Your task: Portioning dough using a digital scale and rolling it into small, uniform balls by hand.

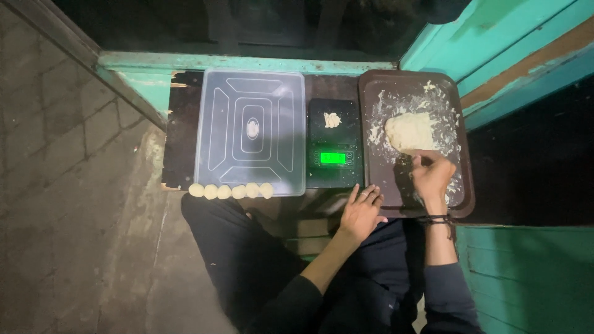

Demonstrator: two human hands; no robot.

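My right hand (431, 176), fingers curled and pinching at the near edge of the dough lump (409, 131) on the brown tray (468, 185), sits nearest it, the dough lying just beyond my fingertips; my left hand (361, 212) rests open and flat on the tray's near-left corner.

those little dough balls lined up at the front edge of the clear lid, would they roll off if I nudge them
Probably. The dough balls look round and sit right at the edge of the clear lid, so a nudge could tip them off. They look soft, so they may squash or stick together rather than roll far.
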